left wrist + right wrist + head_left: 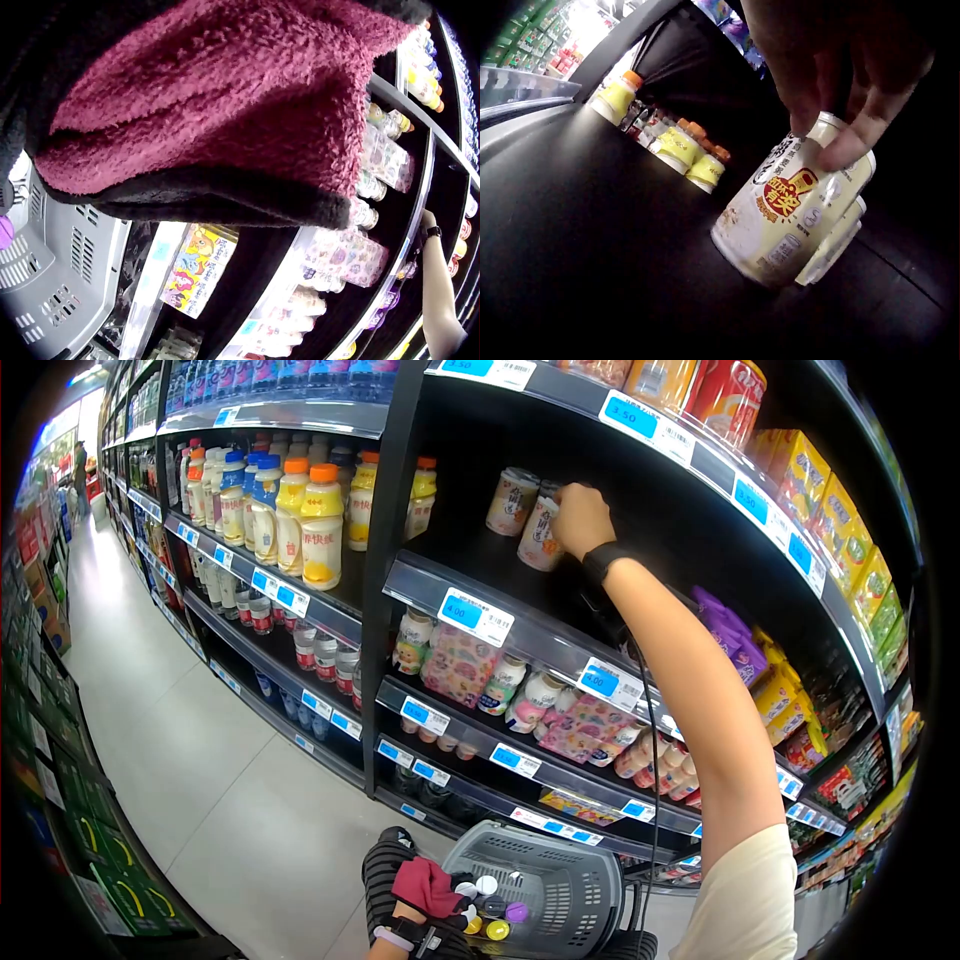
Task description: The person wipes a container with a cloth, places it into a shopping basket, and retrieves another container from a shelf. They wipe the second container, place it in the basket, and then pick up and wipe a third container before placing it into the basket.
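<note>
On the dark shelf, my right hand (585, 520) grips a white drink can (539, 542) near its top. The right wrist view shows thumb and fingers pinching the rim of the same can (769, 214), printed with red and yellow. A matching can (508, 502) stands to its left, and another peeks out behind. Low down, my left hand (408, 913) holds a maroon cloth (428, 887) with a black edge, beside a grey shopping basket (590, 895). This cloth (225, 97) fills much of the left wrist view and hides the fingers.
Bottles with white, purple and yellow caps (497, 929) lie in the basket. Orange-capped bottles (321, 525) stand left of the black shelf divider (388, 490). Price-tagged shelf edges (560, 650) run below the can, over rows of small bottles. A tiled aisle floor (170, 690) stretches left.
</note>
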`<state>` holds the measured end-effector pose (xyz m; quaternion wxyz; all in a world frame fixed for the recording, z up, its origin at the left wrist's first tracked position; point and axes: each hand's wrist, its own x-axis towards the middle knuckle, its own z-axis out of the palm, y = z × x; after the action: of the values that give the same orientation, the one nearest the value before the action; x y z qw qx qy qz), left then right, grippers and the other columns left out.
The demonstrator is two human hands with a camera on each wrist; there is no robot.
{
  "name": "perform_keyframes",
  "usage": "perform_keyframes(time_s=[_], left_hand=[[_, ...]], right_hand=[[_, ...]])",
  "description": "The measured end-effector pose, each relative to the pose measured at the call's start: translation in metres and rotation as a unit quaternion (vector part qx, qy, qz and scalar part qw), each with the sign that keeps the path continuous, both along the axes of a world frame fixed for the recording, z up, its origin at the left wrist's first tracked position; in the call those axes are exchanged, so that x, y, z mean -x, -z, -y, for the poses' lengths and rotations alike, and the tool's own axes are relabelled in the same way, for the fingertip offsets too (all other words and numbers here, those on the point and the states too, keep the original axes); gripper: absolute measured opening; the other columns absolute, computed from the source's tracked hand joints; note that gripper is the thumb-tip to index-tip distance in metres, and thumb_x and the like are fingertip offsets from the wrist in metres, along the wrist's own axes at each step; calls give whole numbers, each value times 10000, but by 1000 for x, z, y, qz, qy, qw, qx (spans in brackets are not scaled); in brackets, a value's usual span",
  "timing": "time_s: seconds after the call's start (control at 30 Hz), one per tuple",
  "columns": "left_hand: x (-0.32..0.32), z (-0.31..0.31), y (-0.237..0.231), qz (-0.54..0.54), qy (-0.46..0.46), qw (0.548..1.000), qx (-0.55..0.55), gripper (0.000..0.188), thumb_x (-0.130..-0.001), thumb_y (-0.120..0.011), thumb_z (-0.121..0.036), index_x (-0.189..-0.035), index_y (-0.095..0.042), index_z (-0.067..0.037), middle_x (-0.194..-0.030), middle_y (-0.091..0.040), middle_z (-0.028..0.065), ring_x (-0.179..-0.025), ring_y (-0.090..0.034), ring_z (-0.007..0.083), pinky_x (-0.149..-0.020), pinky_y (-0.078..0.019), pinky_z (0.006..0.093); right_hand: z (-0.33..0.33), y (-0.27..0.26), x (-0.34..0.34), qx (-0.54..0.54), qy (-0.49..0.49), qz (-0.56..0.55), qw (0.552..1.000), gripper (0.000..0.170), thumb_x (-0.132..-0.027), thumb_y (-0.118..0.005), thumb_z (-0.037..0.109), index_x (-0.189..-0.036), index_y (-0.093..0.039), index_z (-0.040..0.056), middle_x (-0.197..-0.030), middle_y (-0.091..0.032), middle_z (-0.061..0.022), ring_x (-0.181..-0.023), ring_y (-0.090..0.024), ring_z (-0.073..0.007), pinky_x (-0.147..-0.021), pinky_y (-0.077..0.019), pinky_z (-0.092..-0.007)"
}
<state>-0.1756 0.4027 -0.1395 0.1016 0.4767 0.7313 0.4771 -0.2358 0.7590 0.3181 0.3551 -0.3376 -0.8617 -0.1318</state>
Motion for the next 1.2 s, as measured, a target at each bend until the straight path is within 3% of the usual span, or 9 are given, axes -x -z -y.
perform_keyframes(time_s=[0.17, 0.4, 0.5, 0.6, 0.67, 0.73, 0.97, 1.1, 1.2], left_hand=[[-1, -5, 29, -7, -31, 999, 31, 406, -617, -756, -395, -727, -598, -38, -761, -576, 212, -758, -561, 410, -651, -426, 477], [7, -1, -19, -28, 40, 999, 23, 425, -605, -765, -435, -694, -596, -55, -728, -576, 199, -723, -570, 394, -624, -426, 467], [-2, -8, -35, 39, 54, 998, -10, 361, -665, -748, -364, -680, -583, -43, -664, -573, 150, -663, -587, 346, -610, -449, 435], [-19, -24, -107, 330, 137, 922, -151, 301, -834, -612, -267, -640, -546, -46, -628, -578, 119, -592, -567, 274, -614, -452, 389], [-25, -28, -142, 503, 184, 812, -232, 367, -947, -522, -202, -614, -522, -48, -605, -582, 99, -545, -553, 227, -616, -455, 358], [-38, -24, -160, 552, 209, 773, -231, 357, -941, -525, -203, -618, -525, -49, -610, -583, 98, -551, -554, 228, -618, -455, 359], [-104, 2, -187, 436, 307, 834, -144, 323, -919, -536, -205, -634, -537, -52, -629, -588, 96, -573, -560, 233, -623, -457, 362], [-136, 16, -191, 355, 351, 859, -116, 303, -906, -542, -207, -644, -543, -54, -639, -591, 95, -586, -563, 236, -626, -458, 363], [-160, 20, -197, 311, 396, 858, -102, 289, -897, -547, -208, -651, -548, -56, -647, -593, 94, -595, -565, 238, -628, -458, 365]], right_hand=[[-13, 1, 1, 46, 4, 49, 998, 250, -791, -629, 69, -1014, -691, -25, -1107, -617, -303, -1018, -635, -429, -862, -541, -443], [28, 3, -3, 107, 53, 84, 989, 521, -792, -650, 164, -1260, -542, -37, -1326, -469, -318, -1172, -508, -491, -977, -473, -450], [61, 24, -30, -41, -111, 36, 992, 549, -764, -655, 152, -1265, -512, -23, -1294, -476, -295, -1127, -501, -476, -947, -461, -474], [133, 45, -70, -108, -252, 39, 961, 425, -743, -657, 61, -1152, -560, -4, -1215, -498, -220, -1155, -471, -402, -942, -467, -450], [185, 62, -101, -39, -294, 74, 952, 433, -736, -677, 62, -1149, -560, 3, -1260, -481, -217, -1198, -447, -434, -975, -452, -478], [232, 76, -133, 65, -324, 88, 940, 465, -729, -716, 69, -1173, -582, 45, -1325, -462, -222, -1254, -425, -455, -1010, -410, -526], [293, 97, -201, 26, -332, -20, 943, 365, -661, -708, 88, -1020, -683, 23, -1167, -594, -186, -1125, -538, -408, -895, -501, -495], [319, 87, -238, -145, -245, -120, 951, 251, -643, -772, 159, -883, -700, 145, -955, -647, -73, -913, -591, -296, -701, -485, -457], [346, 68, -284, -168, -211, -70, 960, 301, -787, -705, 285, -1076, -640, 238, -1075, -600, -8, -928, -497, -221, -640, -440, -352]])
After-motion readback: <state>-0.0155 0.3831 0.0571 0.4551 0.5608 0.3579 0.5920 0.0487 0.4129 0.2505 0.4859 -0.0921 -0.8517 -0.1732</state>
